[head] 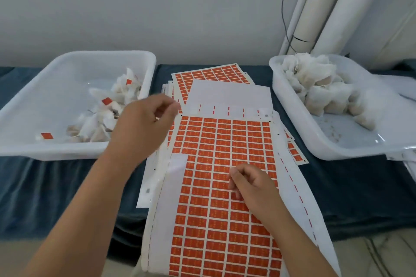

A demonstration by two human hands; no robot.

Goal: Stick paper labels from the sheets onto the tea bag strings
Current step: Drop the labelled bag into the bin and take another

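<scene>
Fingertips (232,186) of right hand (249,184) curl onto glossy orange label sheet (225,137), grasp unclear; blurred left hand (144,123) loosely curled, empty.

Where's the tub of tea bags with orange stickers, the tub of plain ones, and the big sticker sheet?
Left tub (56,96): head view, bare floor of tub.
Right tub (351,139): head view, bare floor of tub.
Sticker sheet (225,141): head view, orange labels in upper part.

Matt paper label sheet (225,164), glossy plastic tray (74,153).
</scene>
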